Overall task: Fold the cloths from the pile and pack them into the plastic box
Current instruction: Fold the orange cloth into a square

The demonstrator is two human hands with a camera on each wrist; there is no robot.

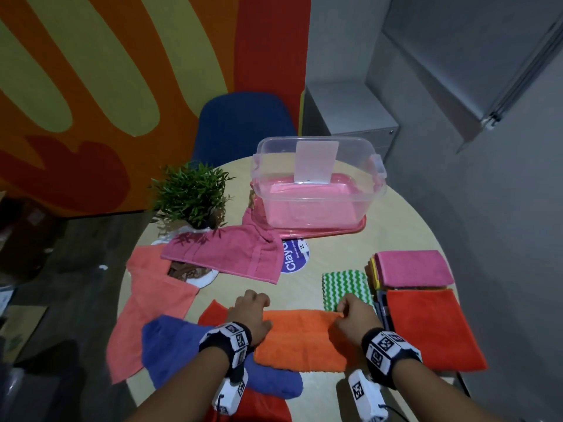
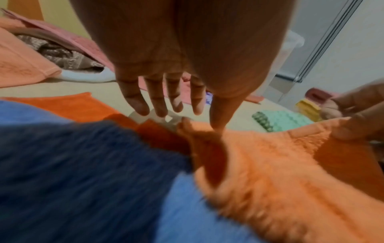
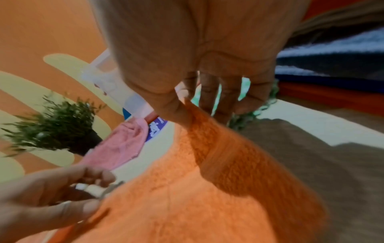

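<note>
Orange cloth (image 1: 300, 339) stretched between left hand (image 1: 249, 315) and right hand (image 1: 356, 315)

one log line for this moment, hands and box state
step: folding orange cloth | left hand: pinching its left corner | right hand: pinching its right corner | plastic box: no folded cloth visible inside
</note>
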